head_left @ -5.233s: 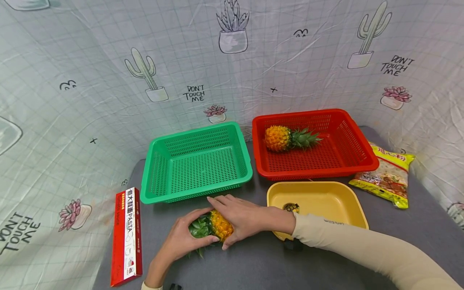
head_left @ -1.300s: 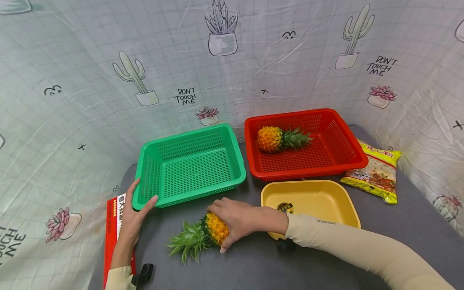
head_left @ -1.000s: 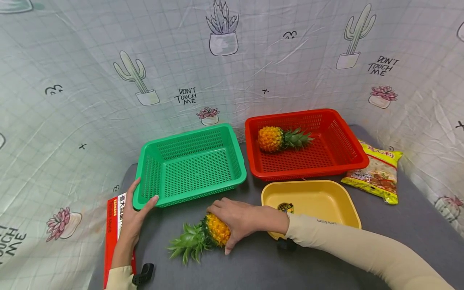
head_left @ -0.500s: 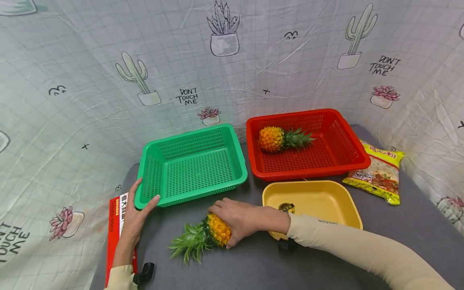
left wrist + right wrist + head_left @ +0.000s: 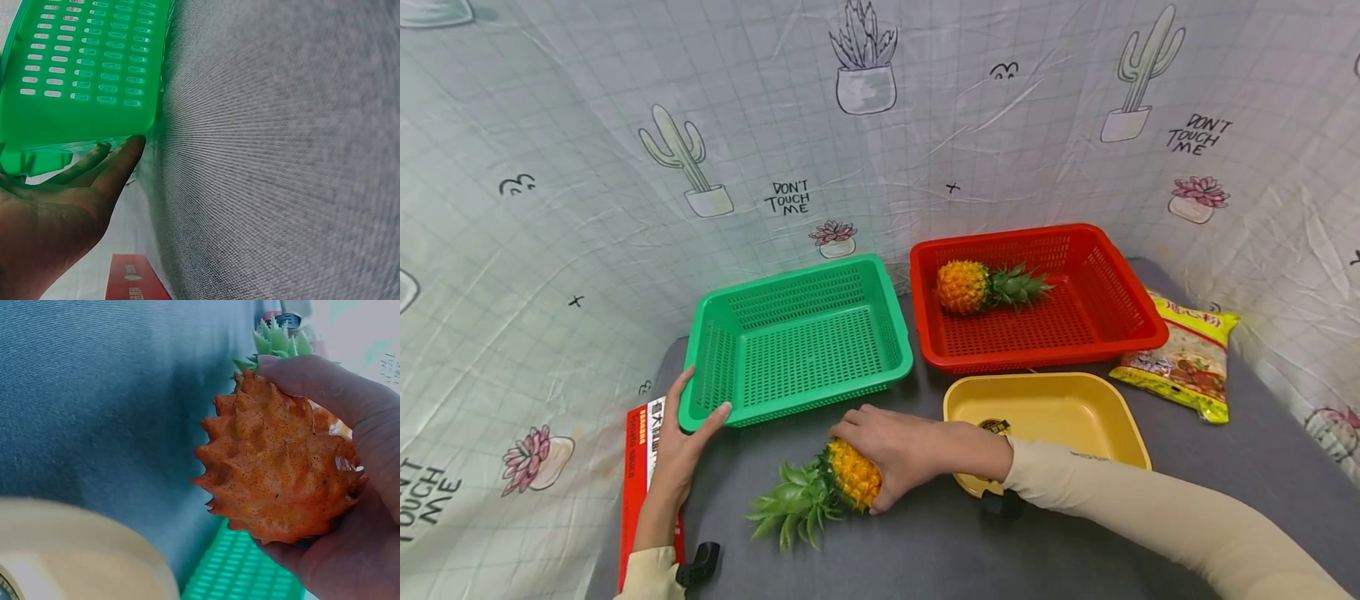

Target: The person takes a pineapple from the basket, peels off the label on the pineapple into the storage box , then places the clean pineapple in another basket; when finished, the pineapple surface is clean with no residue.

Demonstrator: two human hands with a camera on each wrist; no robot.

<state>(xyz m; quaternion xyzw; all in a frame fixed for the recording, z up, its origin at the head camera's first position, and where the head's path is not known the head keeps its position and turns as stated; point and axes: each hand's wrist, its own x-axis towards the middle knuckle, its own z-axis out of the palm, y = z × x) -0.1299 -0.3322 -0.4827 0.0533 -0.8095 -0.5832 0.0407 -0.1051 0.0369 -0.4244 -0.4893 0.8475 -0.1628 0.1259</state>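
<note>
In the head view, my right hand (image 5: 898,450) grips the yellow-orange body of a small pineapple (image 5: 856,473). It lies on its side on the grey table, green crown pointing left. The right wrist view shows the thumb along one side of the spiky pineapple (image 5: 275,462), with part of the body hidden by the palm. My left hand (image 5: 679,442) rests at the near left corner of a green basket (image 5: 805,408), thumb and fingers spread to either side. Seen from the left wrist, fairly straight fingers (image 5: 119,169) touch the basket's outer side (image 5: 81,119).
A red basket (image 5: 1045,358) at the back right holds another pineapple (image 5: 964,287). A yellow tray (image 5: 1075,417) stands before it, partly under my right forearm. A yellow noodle bag (image 5: 1187,358) lies at right. A red-and-white pasta box (image 5: 634,475) lies beneath my left arm.
About five seconds ago both hands were on the near pineapple. My left hand has since moved to the green basket's corner, uncovering the crown. Over the last second, almost nothing has moved.
</note>
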